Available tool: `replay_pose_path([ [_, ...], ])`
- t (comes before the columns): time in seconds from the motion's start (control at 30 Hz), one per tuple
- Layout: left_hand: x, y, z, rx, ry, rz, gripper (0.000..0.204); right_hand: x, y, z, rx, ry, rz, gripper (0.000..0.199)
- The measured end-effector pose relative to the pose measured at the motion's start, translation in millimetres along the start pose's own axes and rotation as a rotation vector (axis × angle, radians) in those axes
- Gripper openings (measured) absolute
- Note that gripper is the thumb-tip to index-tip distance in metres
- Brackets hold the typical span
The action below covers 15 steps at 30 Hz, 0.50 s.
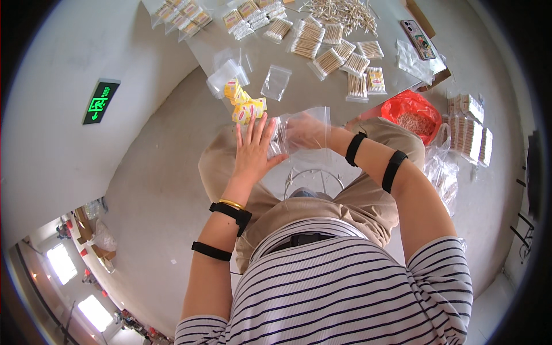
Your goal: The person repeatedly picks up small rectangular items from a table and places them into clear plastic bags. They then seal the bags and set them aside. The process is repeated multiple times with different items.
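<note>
My left hand (251,150) is held out with fingers spread, its fingertips at the lower edge of a small pile of yellow printed cards (249,110). A clear plastic bag (320,123) spans the space between my hands, above my lap, and its left edge meets my left thumb and fingers. Through the film I see my right hand (306,131), fingers curled at the bag; whether it is inside or behind the film I cannot tell. Small clear zip bags (276,82) lie just beyond the cards, near the table's edge.
On the grey table (224,49) lie bundled cotton swabs (329,62), a loose swab heap (345,12), filled packs (187,17) and a phone (418,39). To the right are a red bag (411,115) of swabs and stacked packs (468,129). My knees are under the table's near edge.
</note>
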State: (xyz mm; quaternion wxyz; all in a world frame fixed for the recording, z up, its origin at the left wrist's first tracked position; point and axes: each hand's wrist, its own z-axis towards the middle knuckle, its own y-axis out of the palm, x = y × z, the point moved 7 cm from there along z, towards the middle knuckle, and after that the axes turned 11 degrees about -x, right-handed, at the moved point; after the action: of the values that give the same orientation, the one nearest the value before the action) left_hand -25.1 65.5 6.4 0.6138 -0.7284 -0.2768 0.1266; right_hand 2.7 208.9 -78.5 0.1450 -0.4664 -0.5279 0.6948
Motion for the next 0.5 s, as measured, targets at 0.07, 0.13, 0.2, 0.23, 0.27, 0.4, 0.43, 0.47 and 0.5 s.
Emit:
replay_pose_path([
  [0.07,-0.8,0.7,-0.4,0.007,0.012,0.0,0.106,13.0,-3.9,-1.7,0.078,0.076,0.211,0.028],
  [0.13,-2.3,1.5,-2.7,0.016,0.012,-0.019,0.106,18.0,-13.8,-5.0,0.204,0.165,0.51,0.034],
  [0.2,-2.8,2.1,-3.4,0.022,0.017,-0.029,0.107,11.8,-19.2,-4.2,0.188,0.162,0.536,0.042],
  [0.23,-2.6,2.2,-3.3,0.023,0.021,-0.031,0.107,8.3,-22.0,-4.0,0.181,0.162,0.548,0.045],
  [0.27,-2.8,2.3,-3.3,0.024,0.026,-0.033,0.107,5.7,-22.7,-4.0,0.162,0.181,0.526,0.047],
  [0.4,-3.2,1.5,-3.1,0.017,0.037,-0.048,0.106,3.1,-17.6,-8.3,0.09,0.256,0.529,0.053],
  [0.43,-3.4,1.7,-3.0,0.013,0.039,-0.052,0.106,4.3,-15.1,-10.2,0.069,0.275,0.553,0.054],
  [0.47,-3.5,1.9,-3.0,0.01,0.04,-0.055,0.106,3.1,-16.4,-11.6,0.087,0.252,0.534,0.056],
  [0.5,-2.3,0.9,-2.4,0.007,0.041,-0.058,0.105,2.8,-15.5,-14.1,0.106,0.232,0.517,0.058],
])
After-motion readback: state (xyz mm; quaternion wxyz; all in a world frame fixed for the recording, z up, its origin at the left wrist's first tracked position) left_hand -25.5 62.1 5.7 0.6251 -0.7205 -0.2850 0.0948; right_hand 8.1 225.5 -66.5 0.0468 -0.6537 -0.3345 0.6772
